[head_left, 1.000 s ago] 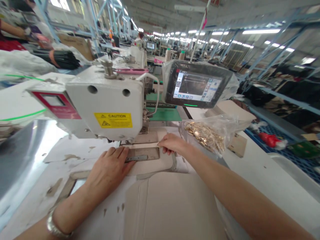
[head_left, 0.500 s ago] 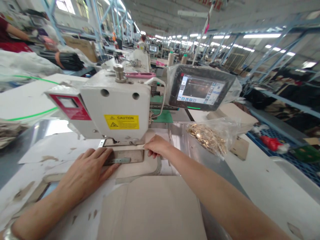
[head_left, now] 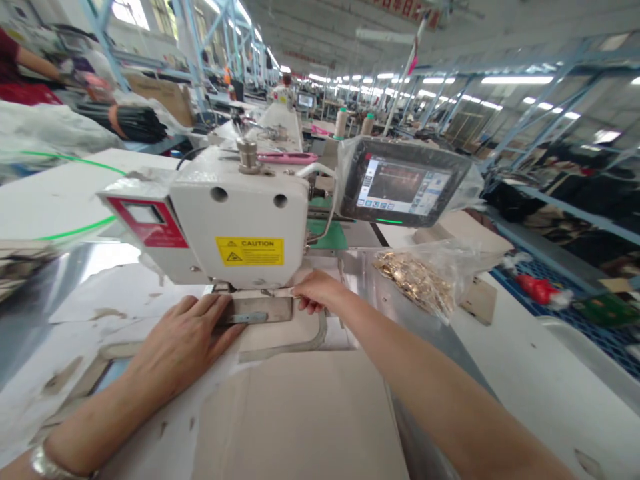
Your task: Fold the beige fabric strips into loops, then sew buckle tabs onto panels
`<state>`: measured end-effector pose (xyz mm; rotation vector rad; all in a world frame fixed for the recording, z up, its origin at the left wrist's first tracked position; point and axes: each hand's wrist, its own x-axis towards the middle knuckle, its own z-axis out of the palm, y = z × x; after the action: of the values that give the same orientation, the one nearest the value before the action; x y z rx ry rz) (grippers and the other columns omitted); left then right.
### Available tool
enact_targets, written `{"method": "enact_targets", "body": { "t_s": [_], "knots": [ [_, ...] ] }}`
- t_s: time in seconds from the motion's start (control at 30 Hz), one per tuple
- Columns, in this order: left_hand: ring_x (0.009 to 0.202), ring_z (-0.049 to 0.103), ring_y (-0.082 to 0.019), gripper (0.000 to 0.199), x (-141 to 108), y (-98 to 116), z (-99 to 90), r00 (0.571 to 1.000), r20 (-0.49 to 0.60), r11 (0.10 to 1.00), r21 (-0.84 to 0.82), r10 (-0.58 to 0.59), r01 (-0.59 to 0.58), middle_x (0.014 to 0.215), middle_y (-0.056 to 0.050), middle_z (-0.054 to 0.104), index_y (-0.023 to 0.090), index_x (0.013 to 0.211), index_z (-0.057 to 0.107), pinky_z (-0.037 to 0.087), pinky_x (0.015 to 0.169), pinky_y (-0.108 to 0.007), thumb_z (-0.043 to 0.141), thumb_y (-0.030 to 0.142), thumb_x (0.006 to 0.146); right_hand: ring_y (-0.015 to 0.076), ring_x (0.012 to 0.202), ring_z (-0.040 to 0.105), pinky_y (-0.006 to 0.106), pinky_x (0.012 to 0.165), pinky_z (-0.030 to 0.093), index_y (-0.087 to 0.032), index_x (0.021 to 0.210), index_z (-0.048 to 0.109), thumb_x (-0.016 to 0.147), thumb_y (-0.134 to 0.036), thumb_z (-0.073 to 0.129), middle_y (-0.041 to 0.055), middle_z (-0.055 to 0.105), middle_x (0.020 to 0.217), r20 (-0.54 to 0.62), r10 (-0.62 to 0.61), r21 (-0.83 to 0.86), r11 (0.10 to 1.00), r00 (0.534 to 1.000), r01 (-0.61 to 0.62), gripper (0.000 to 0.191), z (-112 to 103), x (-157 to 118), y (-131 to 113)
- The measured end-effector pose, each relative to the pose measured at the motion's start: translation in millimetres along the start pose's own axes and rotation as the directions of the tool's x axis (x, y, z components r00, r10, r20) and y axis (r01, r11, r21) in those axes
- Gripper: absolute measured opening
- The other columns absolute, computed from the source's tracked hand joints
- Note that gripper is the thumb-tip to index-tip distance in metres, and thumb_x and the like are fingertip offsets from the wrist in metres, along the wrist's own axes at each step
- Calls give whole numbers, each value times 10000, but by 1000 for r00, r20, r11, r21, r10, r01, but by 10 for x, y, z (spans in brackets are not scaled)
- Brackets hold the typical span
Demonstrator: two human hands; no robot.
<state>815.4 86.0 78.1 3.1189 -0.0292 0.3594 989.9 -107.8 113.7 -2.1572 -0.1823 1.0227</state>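
An industrial sewing machine (head_left: pixel 240 213) stands before me, its head above a beige block (head_left: pixel 270 309) with a small grey metal plate (head_left: pixel 250 318) on its near side. Along the block's far edge runs a narrow pale strip (head_left: pixel 277 292). My left hand (head_left: pixel 190 340) lies over the block's left end, fingers stretched forward and thumb apart along the near side. At the right end, my right hand (head_left: pixel 319 291) is closed in a pinch on the strip's end; its fingertips are partly hidden. Nearer me lies a large beige panel (head_left: pixel 300 413).
A control screen (head_left: pixel 403 183) stands right of the machine. Below it are a clear bag of gold-coloured metal pieces (head_left: pixel 415 277) and a stack of beige panels (head_left: pixel 465 230). Pink tweezers (head_left: pixel 287 158) rest on the machine. A beige frame (head_left: pixel 93 377) lies at left.
The view has shifted slightly, so the machine sits a little lower and further right. Both hands keep their places at the block's ends.
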Motion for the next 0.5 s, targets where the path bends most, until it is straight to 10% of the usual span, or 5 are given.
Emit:
{"method": "enact_targets", "body": {
  "t_s": [0.5],
  "knots": [
    [1117, 665, -304, 496, -2, 259, 31, 986, -119, 977, -161, 120, -139, 1325, -168, 672, 137, 1220, 701, 562, 968, -454, 427, 485, 997, 86, 304, 484, 154, 341, 328, -173, 731, 515, 901, -102, 595, -28, 604, 458, -24, 54, 98, 994, 998, -51, 202, -529, -162, 383]
  ]
}}
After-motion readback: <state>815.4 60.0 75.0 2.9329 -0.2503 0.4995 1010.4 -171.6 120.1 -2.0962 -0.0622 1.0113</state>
